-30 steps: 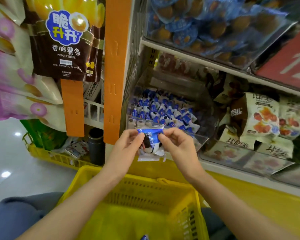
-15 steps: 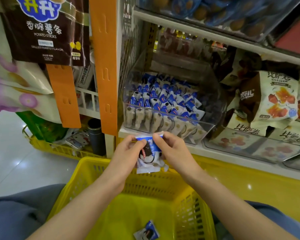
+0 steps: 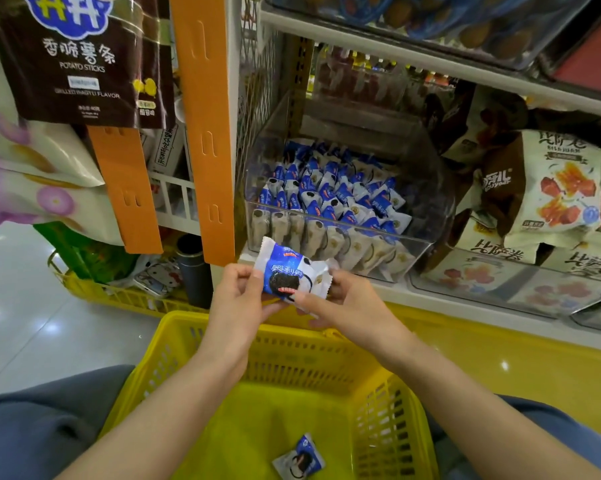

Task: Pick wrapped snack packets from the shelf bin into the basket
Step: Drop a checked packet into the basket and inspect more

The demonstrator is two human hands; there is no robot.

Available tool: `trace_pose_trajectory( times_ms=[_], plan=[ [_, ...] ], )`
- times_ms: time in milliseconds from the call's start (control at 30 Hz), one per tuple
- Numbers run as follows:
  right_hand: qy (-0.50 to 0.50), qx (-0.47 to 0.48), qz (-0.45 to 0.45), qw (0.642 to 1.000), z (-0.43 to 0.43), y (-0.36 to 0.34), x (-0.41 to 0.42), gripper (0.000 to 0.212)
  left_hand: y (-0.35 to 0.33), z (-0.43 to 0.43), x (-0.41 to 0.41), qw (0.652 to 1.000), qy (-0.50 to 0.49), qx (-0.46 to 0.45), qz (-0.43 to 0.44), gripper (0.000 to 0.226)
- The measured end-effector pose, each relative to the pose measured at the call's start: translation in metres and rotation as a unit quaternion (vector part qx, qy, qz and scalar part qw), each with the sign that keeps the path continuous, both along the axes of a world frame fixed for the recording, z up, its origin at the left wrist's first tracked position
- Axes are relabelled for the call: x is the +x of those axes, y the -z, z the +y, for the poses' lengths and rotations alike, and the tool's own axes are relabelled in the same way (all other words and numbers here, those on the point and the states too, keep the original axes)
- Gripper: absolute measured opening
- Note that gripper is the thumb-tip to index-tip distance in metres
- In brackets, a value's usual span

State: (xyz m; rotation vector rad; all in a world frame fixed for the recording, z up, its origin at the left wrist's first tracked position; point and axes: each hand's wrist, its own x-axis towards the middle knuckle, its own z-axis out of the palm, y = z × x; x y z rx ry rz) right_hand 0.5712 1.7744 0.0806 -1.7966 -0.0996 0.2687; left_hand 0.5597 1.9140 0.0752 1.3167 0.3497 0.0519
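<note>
Shop shelving fills the upper frame, and at centre you hold one wrapped snack packet in both hands.

Your left hand pinches the packet's left end, thumb on the front and fingers curled behind. Your right hand grips the right end, fingers folded around the wrapper. The packet sits tilted, above the far rim of the yellow basket and just below the clear shelf bin, where many blue-and-white packets stand in rows. Another packet lies on the basket floor at lower centre. At upper left hangs a brown potato sticks bag.
</note>
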Motion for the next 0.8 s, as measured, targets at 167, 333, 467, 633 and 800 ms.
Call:
trace_pose_trajectory(
  times_ms=[167,333,467,633,800],
  plan=[
    [0.041,0.031,-0.023,0.998,-0.006,-0.005,0.002,0.013,0.004,0.001,-0.002,0.99,0.075,0.116,0.019,0.022],
    [-0.007,-0.131,-0.102,0.986,-0.011,0.0,0.0,0.009,0.006,0.004,-0.004,0.957,0.097,0.259,-0.092,0.045],
    [-0.048,-0.211,-0.151,0.965,-0.009,0.008,-0.003,0.003,0.006,0.005,-0.003,0.941,0.085,0.282,-0.167,0.013],
    [-0.045,-0.186,-0.141,0.971,-0.012,0.007,-0.002,0.01,0.01,0.006,-0.001,0.97,0.062,0.189,-0.14,0.014],
    [-0.013,-0.102,-0.081,0.991,-0.013,0.007,-0.002,0.015,0.013,0.003,-0.002,0.996,0.082,-0.022,-0.016,0.019]
  ],
)
